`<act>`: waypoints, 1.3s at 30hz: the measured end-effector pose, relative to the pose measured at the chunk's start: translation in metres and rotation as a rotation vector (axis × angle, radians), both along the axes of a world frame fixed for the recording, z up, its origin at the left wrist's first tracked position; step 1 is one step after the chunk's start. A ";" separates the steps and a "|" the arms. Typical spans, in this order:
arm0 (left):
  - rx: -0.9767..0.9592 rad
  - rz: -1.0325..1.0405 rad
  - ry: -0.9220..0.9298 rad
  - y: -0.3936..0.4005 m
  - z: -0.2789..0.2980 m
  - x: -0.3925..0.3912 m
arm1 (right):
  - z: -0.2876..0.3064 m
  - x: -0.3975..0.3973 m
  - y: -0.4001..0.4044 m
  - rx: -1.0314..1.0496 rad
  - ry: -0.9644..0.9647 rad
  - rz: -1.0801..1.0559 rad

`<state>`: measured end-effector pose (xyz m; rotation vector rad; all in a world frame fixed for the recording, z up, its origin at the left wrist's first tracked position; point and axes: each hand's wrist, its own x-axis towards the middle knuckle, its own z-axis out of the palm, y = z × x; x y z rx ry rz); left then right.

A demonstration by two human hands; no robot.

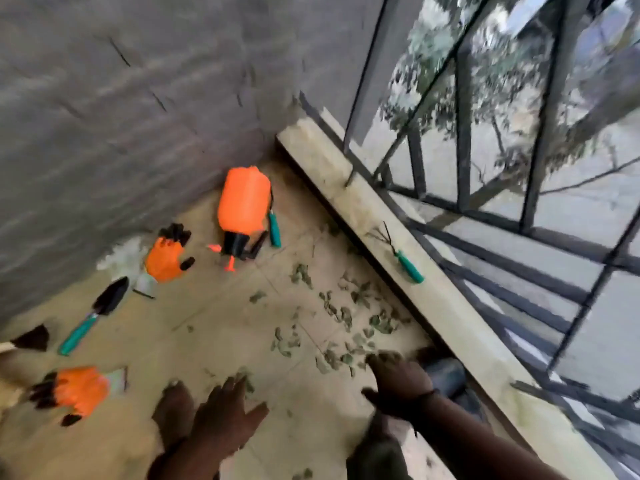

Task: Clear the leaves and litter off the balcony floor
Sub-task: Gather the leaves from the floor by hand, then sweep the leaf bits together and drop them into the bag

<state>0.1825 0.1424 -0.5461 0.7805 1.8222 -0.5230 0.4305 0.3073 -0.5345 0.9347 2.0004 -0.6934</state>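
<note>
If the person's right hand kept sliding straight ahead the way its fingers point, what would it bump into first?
Most likely the dry leaves scattered just ahead of the right hand; its fingertips seem already at the nearest ones. Beyond them lies the low ledge, though blur makes depth uncertain.

Home balcony, seemingly, metal railing (464,140), tiled floor (214,327)

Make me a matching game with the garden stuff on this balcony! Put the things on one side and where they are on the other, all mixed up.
Things:
1. hand rake
2. trowel
3. orange sprayer
4. dry leaves

Places:
A. lying on its side on the floor near the wall corner
B. up on the stone ledge by the railing
C. scattered on the floor below the ledge
D. flat on the floor at the left, between the two orange gloves

Pairs: 1-B, 2-D, 3-A, 4-C
</note>
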 end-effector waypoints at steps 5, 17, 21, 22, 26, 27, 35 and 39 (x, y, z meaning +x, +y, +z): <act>0.085 -0.007 -0.039 0.024 -0.107 0.039 | -0.102 0.002 0.048 0.057 -0.056 -0.134; 0.214 -0.208 -0.001 0.097 -0.245 -0.043 | -0.274 -0.106 0.140 0.248 0.058 -0.192; 0.279 -0.107 0.070 0.082 -0.271 -0.076 | -0.299 -0.158 0.186 0.333 0.147 -0.216; 0.286 -0.070 0.099 0.074 -0.277 -0.083 | -0.307 -0.167 0.197 0.336 0.175 -0.219; 0.270 0.059 0.259 0.037 -0.300 -0.111 | -0.335 -0.190 0.227 0.290 0.213 -0.213; 0.267 0.087 0.294 0.027 -0.305 -0.118 | -0.340 -0.191 0.227 0.297 0.214 -0.215; 0.276 0.379 0.418 -0.026 -0.327 -0.119 | -0.351 -0.182 0.124 0.293 0.367 -0.047; 0.291 0.406 0.306 -0.041 -0.334 -0.101 | -0.363 -0.169 0.023 0.145 0.449 0.208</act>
